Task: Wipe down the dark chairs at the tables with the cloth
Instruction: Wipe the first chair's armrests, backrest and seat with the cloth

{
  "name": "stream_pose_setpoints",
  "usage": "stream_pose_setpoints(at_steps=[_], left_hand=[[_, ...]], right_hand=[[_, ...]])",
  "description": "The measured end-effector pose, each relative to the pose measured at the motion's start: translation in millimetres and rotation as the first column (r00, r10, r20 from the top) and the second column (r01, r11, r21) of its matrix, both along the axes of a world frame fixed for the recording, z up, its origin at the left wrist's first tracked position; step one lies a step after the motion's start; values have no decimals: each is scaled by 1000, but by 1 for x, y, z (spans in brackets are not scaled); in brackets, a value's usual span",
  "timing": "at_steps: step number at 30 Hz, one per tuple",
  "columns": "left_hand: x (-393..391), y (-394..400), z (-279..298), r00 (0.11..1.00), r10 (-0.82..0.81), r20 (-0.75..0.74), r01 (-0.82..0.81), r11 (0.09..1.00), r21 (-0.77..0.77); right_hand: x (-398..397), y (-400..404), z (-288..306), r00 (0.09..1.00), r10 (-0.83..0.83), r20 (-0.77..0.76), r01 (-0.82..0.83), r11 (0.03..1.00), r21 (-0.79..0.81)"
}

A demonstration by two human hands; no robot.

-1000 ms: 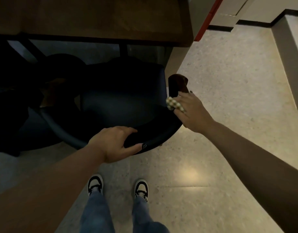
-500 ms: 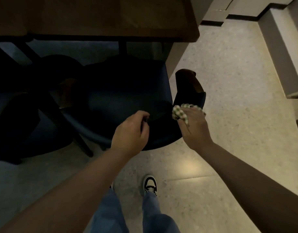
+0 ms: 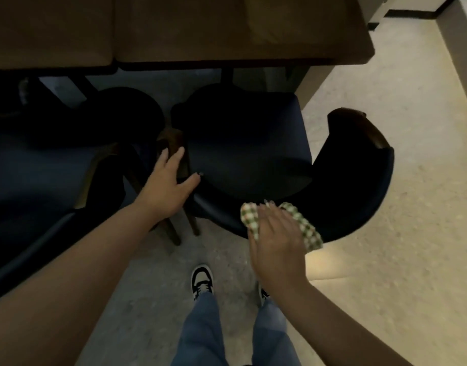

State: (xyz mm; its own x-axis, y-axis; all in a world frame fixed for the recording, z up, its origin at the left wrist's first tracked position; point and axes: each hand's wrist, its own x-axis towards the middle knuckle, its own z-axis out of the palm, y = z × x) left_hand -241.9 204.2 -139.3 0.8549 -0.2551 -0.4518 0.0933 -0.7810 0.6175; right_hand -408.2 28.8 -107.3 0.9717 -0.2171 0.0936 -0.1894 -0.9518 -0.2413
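Person, seen from above by head camera. Both forearms are showing bare, no sleeves reaching into view; left hand and right hand are wearing no gloves, rings or watch that can be made out. Dark polish is showing on the fingernails of the left hand. Legs are wearing blue denim jeans. Feet are wearing black-and-white low sneakers with white laces.

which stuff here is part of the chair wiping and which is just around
In the job:
cloth, under the right hand
chair, being wiped on its curved back
left hand, steadying the chair's left side
second chair, still to do

Just around:
table
floor
shoes
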Motion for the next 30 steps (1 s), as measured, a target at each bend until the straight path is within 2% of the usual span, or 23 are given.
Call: stream_pose_setpoints(at_steps=[3,5,7,8,10,13,17,18,21,25,26,28,30], left_hand=[[27,-4,-5,953,224,-202,-260,951,-169],[41,-6,-4,827,353,-437,-478,851,-217],[50,-3,0,689,375,-621,-624,743,-243],[53,-1,4,647,362,-671,-663,702,-261],[60,7,2,586,343,-734,-732,613,-298],[64,10,3,512,351,-784,-813,492,-310],[74,12,-4,479,420,-771,-874,307,-376],[79,14,-6,492,409,-768,-868,293,-400],[91,15,-19,546,326,-772,-822,385,-419],[101,15,-39,687,287,-667,-678,583,-448],[102,18,-42,723,271,-635,-634,625,-455],[103,26,-49,760,209,-615,-577,652,-492],[103,32,-56,779,167,-604,-545,657,-521]], right_hand=[[28,41,1,996,-16,-92,18,1000,25],[50,62,-1,987,-20,-159,25,999,30],[74,78,0,976,-3,-219,10,1000,28],[87,84,-1,963,34,-266,-26,999,32],[114,94,-5,939,91,-332,-78,996,54],[151,108,-12,929,35,-369,-1,996,93],[201,110,-28,919,-4,-394,102,968,229],[216,107,-35,916,4,-401,116,955,273],[258,94,-49,892,29,-452,163,910,381],[292,86,-58,820,240,-520,-68,943,327],[289,85,-58,820,276,-502,-142,947,289],[272,81,-62,832,337,-440,-239,934,264],[242,80,-66,863,387,-323,-277,900,337]])
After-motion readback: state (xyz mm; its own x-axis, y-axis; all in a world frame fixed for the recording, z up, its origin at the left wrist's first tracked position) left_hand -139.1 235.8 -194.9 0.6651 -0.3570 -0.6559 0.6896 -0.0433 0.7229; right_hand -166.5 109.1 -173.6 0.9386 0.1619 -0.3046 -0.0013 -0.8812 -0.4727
